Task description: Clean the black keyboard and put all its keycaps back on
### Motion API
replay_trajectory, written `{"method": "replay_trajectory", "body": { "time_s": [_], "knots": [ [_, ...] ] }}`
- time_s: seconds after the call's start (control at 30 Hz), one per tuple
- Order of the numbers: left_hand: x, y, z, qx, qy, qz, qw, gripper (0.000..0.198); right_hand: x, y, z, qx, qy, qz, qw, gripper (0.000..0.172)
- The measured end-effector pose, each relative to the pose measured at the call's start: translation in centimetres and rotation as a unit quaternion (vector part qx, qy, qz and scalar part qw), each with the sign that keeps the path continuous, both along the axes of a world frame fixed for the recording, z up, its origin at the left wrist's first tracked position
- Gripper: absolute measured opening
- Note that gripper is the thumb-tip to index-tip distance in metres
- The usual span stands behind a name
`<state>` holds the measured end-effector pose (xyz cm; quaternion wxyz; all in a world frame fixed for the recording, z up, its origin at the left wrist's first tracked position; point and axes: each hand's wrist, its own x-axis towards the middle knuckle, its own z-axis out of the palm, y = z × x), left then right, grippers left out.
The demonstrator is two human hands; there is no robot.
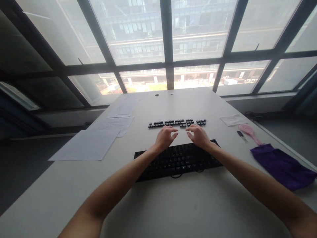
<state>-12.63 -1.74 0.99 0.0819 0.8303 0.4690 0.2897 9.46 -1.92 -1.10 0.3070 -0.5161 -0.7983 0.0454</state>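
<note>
Left grip (164,136), fingertips apart, is standing beside open desk (141,136) stretching left to papers (85,143); keycaps (176,122) are lying just beyond both grips, keyboard (182,158) nearer; right grip (199,135), also parted, is standing well left of purple cloth (282,167); windows (195,28) are rising past the desk's far edge.

In my head view, the left arm (121,177) extends forward from the lower left and the right arm (250,181) from the lower right, both bare and converging toward the middle. I have the left hand (164,137) and the right hand (198,136) level with each other, palms turned down and inward, near one another but apart, with the left wrist (155,148) and right wrist (210,146) raised behind them. On each hand, I see thumb and forefinger directed inward, tips separated; the remaining fingers are partly hidden.
</note>
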Motion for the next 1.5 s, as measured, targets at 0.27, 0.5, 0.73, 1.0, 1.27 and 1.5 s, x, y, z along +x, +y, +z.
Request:
{"method": "replay_trajectory", "body": {
  "time_s": [0.27,0.5,0.73,1.0,1.27,1.5],
  "knots": [
    [4.2,7.7,-1.7,-0.007,0.098,0.048,0.994,0.018,-0.1,7.4,-0.1,-0.007,-0.175,-0.023,0.984,0.022],
    [5.0,8.8,-2.4,-0.002,0.122,0.039,0.992,0.023,-0.4,8.4,-0.3,-0.004,-0.208,0.027,0.978,0.027],
    [4.1,6.0,-0.8,0.016,0.110,0.020,0.994,0.017,-0.1,6.4,0.3,0.021,-0.162,0.018,0.986,0.022],
    [0.9,-3.3,0.8,-0.027,-0.039,-0.033,0.998,0.003,1.5,-3.0,0.2,0.003,0.109,0.114,0.987,0.011],
    [1.6,-7.8,0.4,-0.133,-0.121,-0.059,0.982,0.004,2.0,-7.9,-0.5,-0.052,0.180,0.140,0.972,0.012],
    [1.2,-7.6,-0.3,-0.144,-0.132,-0.055,0.979,0.004,1.8,-7.9,-1.3,-0.061,0.181,0.149,0.970,0.013]
  ]
}}
